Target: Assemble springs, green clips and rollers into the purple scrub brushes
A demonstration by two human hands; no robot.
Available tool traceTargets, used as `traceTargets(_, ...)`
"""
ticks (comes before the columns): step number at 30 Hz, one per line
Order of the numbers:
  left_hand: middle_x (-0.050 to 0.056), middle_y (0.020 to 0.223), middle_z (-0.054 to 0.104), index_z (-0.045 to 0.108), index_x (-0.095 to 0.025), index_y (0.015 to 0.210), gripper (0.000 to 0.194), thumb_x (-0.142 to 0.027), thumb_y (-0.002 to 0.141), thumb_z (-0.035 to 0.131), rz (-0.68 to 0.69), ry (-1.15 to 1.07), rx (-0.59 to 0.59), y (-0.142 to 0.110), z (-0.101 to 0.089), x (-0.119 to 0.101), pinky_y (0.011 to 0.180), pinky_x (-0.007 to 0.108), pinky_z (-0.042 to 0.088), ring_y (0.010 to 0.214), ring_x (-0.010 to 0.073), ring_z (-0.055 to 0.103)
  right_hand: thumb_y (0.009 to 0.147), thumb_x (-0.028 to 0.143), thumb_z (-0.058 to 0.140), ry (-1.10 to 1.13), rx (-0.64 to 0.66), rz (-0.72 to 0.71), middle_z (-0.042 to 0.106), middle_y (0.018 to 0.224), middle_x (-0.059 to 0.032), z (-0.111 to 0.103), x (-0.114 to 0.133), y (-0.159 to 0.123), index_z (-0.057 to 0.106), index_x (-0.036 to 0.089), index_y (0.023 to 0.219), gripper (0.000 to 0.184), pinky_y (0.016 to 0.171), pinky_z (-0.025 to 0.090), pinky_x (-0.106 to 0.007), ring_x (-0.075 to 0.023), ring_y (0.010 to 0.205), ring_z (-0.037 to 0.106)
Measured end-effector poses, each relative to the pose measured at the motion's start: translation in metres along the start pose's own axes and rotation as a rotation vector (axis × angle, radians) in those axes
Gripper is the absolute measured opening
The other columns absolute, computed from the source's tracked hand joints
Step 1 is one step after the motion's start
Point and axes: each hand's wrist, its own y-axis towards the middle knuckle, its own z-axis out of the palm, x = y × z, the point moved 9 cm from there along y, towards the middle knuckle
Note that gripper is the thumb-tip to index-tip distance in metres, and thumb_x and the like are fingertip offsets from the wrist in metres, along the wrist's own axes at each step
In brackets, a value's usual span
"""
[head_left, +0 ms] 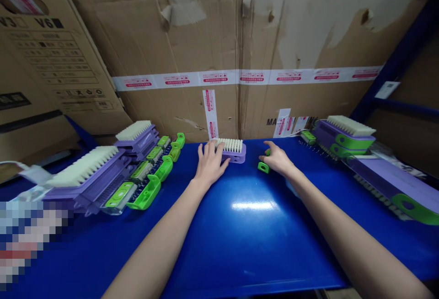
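At the back middle of the table lies a purple brush with its pale bristles facing up. My left hand grips its left end, with the fingers over the bristles and the thumb along the near side. To the right, my right hand pinches a small bright green plastic part with a hole in it. The part is low over the table, apart from the brush; the hand covers some of it, and its index finger points away.
Purple brush bodies, green-and-clear pieces and curved green parts lie in rows on the left of the blue table. Purple-and-green brushes are stacked on the right. Taped cardboard stands behind.
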Motion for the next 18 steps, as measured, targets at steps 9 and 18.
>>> traceTargets(9, 0.02, 0.131, 0.046, 0.045, -0.014, 0.127, 0.048, -0.038, 0.086, 0.049, -0.004, 0.005, 0.006, 0.0, -0.001, -0.001, 0.104, 0.056, 0.027, 0.124, 0.0333, 0.041, 0.061, 0.008, 0.053, -0.186, -0.034, -0.062, 0.059, 0.109, -0.0152, -0.005, 0.01, -0.004, 0.049, 0.018, 0.133, 0.073, 0.081, 0.047, -0.037, -0.0281, 0.101, 0.057)
traceTargets(18, 0.02, 0.131, 0.046, 0.045, -0.014, 0.128, 0.047, -0.038, 0.087, 0.049, 0.004, -0.004, 0.003, 0.0, 0.0, -0.001, 0.104, 0.057, 0.026, 0.125, 0.0336, 0.04, 0.073, 0.021, 0.051, -0.293, -0.028, -0.025, 0.061, 0.107, -0.0169, -0.006, 0.016, -0.01, 0.051, 0.016, 0.131, 0.059, 0.077, 0.047, -0.037, -0.0288, 0.097, 0.059)
